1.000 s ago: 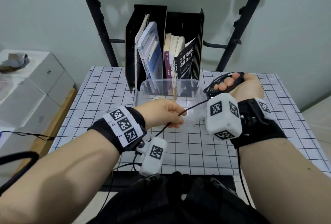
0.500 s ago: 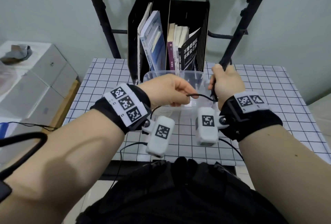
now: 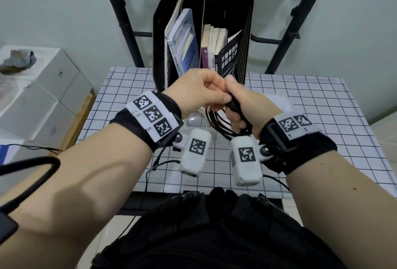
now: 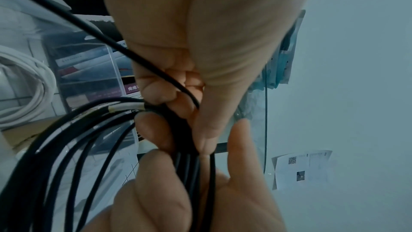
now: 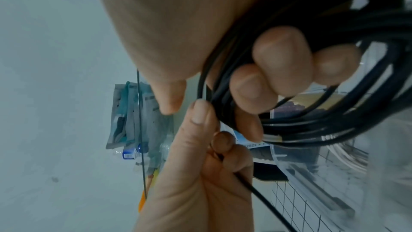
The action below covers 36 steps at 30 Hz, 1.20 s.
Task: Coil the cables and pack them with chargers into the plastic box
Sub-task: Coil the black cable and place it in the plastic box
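Both hands meet over the table in the head view. My right hand grips a black cable wound into several loops that hang below the fist. My left hand pinches a strand of the same cable right against the right hand. In the left wrist view the left hand holds the strand above the bundle in the right hand. In the right wrist view the right fingers curl round the loops. The clear plastic box stands behind the hands, with a coiled white cable in it.
A black file holder with books stands at the table's back, between black frame posts. The checkered tablecloth spreads to the right. White cartons stand beside the table on the left.
My hands have come together. The right hand brought the coil in from the right, and the left hand carried the loose strand up to it. The head view has tilted down.
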{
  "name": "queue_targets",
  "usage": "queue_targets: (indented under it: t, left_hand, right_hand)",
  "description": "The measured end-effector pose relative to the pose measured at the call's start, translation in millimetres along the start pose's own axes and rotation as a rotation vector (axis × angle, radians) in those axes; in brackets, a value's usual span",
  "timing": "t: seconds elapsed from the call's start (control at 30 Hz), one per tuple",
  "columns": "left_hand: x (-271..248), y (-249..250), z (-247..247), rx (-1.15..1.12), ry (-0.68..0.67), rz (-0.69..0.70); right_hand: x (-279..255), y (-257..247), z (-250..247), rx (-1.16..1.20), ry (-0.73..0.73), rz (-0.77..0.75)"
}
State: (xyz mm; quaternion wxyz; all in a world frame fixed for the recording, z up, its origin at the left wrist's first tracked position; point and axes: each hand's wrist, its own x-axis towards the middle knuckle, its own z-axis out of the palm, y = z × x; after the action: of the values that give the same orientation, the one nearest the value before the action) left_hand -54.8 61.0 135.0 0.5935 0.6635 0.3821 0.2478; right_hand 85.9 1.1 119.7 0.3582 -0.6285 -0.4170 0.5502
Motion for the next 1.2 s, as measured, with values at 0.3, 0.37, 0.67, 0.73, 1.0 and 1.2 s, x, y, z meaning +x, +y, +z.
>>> queue_targets:
  t: [0.3,0.37,0.67,0.73,1.0,1.2]
  left_hand:
    - [6,-12,-12,0.066,0.009,-0.028]
    - [7,-17,-13,0.000,0.009,-0.048]
    - [7,-31,-17,-0.251,0.032,-0.084]
    - [5,-35,-16,-0.259,0.027,-0.082]
    - [1,-46,-18,0.088,0.095,-0.137]
    - [2,-39,-6,-0.171,0.107,-0.186]
  right_hand:
    - [-3,3,-6,0.164,-0.153,0.052]
    - [-3,4,-10,0.240,-0.174,0.075]
    - [-5,-2,-25,0.578,-0.210,0.006]
    - [-3,-2,-28,0.635,-0.207,0.001]
    - [-1,1,-31,0.756,-0.215,-0.004]
    - [-4,-3,-24,0.775,-0.275,-0.022]
